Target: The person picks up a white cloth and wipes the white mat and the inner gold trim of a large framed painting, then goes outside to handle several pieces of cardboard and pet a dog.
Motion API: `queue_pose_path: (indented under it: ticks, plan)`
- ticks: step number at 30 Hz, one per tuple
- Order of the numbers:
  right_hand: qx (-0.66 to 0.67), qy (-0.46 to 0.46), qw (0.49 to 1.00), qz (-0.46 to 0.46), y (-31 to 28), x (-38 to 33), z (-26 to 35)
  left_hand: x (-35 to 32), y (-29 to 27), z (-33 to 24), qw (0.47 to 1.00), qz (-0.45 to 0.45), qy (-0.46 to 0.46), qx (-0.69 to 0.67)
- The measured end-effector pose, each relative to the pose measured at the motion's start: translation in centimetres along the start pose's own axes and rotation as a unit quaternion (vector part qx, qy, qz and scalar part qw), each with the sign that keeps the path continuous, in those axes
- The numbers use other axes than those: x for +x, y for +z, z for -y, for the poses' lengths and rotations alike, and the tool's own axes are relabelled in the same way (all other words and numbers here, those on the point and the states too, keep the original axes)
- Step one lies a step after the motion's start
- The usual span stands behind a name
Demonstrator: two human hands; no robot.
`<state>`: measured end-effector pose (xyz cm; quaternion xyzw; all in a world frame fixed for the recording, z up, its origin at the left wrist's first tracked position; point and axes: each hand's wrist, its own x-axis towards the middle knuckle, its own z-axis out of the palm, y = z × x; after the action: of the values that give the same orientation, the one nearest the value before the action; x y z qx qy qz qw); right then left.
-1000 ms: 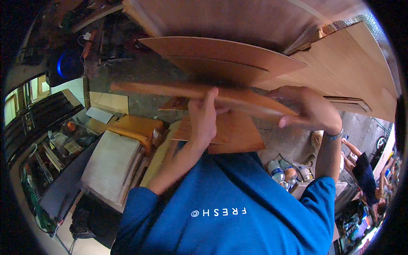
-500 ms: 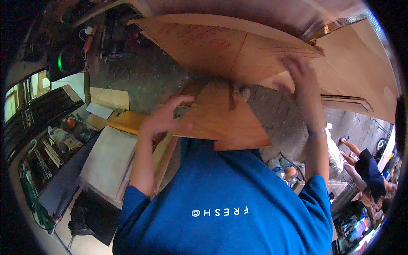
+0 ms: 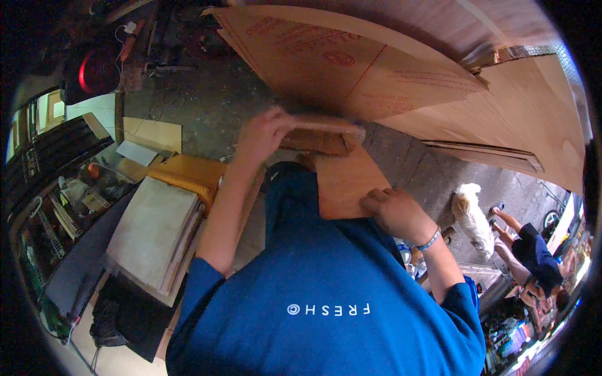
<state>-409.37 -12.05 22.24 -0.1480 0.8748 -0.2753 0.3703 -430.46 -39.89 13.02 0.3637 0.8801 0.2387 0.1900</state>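
R hand (image 3: 396, 212) dropped to plywood piece (image 3: 343, 182), L hand (image 3: 266, 133) gripping strip (image 3: 323, 128)

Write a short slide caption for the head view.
Left hand grips a wooden strip; right hand presses a plywood piece against the lap.

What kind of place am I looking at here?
Probably a cluttered workshop or storeroom open to the street: large flattened cardboard sheets, stacked boards, a rough concrete floor. Both hands grip a cardboard piece.
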Motion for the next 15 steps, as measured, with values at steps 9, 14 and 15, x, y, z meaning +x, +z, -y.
queue_pose_path:
  ticks: [9,14,15]
  plan:
    - [-0.022,0.030,0.995,-0.092,1.2,-0.4,1.7,0.2,9.0,5.9,0.986,-0.153,-0.008,-0.059]
    - [-0.053,0.052,0.987,-0.143,1.9,-0.4,1.5,-6.4,18.1,10.1,0.975,0.091,0.113,0.165]
    - [-0.048,0.064,0.987,-0.140,2.3,-0.4,1.4,-6.4,19.3,10.8,0.975,0.140,0.055,0.161]
